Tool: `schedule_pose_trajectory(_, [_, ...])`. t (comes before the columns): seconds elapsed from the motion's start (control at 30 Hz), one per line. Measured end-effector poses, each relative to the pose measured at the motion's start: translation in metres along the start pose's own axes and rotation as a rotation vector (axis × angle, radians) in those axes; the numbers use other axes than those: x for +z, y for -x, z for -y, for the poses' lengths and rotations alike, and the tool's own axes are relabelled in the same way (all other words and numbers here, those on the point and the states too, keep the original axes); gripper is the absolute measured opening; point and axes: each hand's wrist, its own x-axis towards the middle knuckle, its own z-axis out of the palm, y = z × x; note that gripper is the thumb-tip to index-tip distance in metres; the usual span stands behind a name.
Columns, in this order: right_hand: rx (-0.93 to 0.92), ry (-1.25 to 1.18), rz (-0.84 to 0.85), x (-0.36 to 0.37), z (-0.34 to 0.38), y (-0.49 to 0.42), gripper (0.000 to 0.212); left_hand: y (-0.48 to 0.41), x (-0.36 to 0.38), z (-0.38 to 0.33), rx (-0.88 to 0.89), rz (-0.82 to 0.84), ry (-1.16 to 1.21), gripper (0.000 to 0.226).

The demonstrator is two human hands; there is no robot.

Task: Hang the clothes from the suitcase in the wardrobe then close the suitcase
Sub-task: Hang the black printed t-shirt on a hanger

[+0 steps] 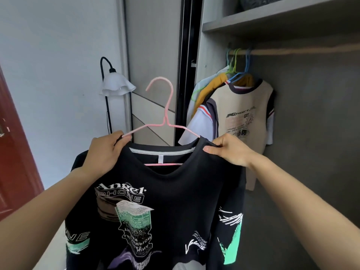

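- The black T-shirt (pixel 175 191) hung in front of the person at chest height, held up before the open wardrobe (pixel 292 24)
- Its front carried white lettering reading "Angel" over an outlined word, a green-and-white book-like graphic at the centre, purple strokes lower down, and green and white slashes on both sleeves
- A white band with a small tag ran along the inside of the back collar
- A pink hanger (pixel 165 114) sat inside the shirt: its hook stood above the collar, its right shoulder went under the fabric, its left arm end showed bare, and its bottom bar was visible through the neck opening
- The left hand (pixel 105 152) was closed over the shirt's left shoulder and the hanger's left end
- The right hand (pixel 229 151) pinched the shirt's right shoulder seam between thumb and fingers
- Behind, on the wardrobe rail (pixel 292 50), hung a cream T-shirt (pixel 241 117) with dark trim, plus white and mustard garments, on blue and green hangers
- A floor lamp (pixel 115 86) with a white shade stood left of the wardrobe, by a pale wall, with a red-brown door (pixel 15 152) at the far left
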Motion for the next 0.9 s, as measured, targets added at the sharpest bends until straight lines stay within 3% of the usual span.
schedule_pose_trajectory(0.2, [-0.014,-0.039,-0.025,-0.007,0.003,0.001,0.034,-0.010,0.012,-0.009,0.029,0.052,0.124,0.037])
schedule_pose_trajectory(0.3, [0.010,-0.099,-0.021,-0.018,0.003,0.009,0.011,-0.017,0.023,-0.003,-0.072,0.064,0.096,0.037])
schedule_pose_trajectory(0.4, [0.125,-0.126,0.227,-0.032,0.018,0.024,0.034,-0.022,0.045,-0.009,-0.110,0.062,0.034,0.032])
schedule_pose_trajectory(0.47, [0.211,-0.211,0.452,-0.040,0.029,0.036,0.030,-0.024,0.064,-0.018,-0.085,0.133,0.030,0.032])
schedule_pose_trajectory(0.57, [0.227,-0.293,0.555,-0.049,0.038,0.053,0.021,-0.024,0.091,-0.031,-0.124,0.290,0.098,0.036])
schedule_pose_trajectory(0.73, [0.222,-0.342,0.330,-0.056,0.027,0.073,0.046,-0.028,0.132,-0.061,-0.216,0.550,0.038,0.039])
schedule_pose_trajectory(0.8, [0.215,-0.316,0.209,-0.059,0.023,0.080,0.042,-0.030,0.145,-0.080,-0.255,0.648,0.148,0.034])
schedule_pose_trajectory(0.9, [0.274,-0.362,0.057,-0.069,0.015,0.084,0.029,-0.032,0.152,-0.123,-0.151,0.770,0.249,0.017])
